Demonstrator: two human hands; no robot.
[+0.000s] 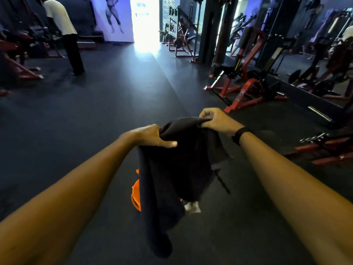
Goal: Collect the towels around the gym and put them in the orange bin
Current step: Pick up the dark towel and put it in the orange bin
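Dark cloth, a towel (177,165), hangs lengthwise straight down from both fists: the left hand (152,136) has its fingers curled over one top corner with the thumb laid along it, the right hand (214,119) pinches the other corner tight. Directly below, mostly hidden behind the drape, sits the orange bin (136,196) on the floor (95,111), nearer the left hand. What the bin holds I cannot tell; letting go should drop the towel about there
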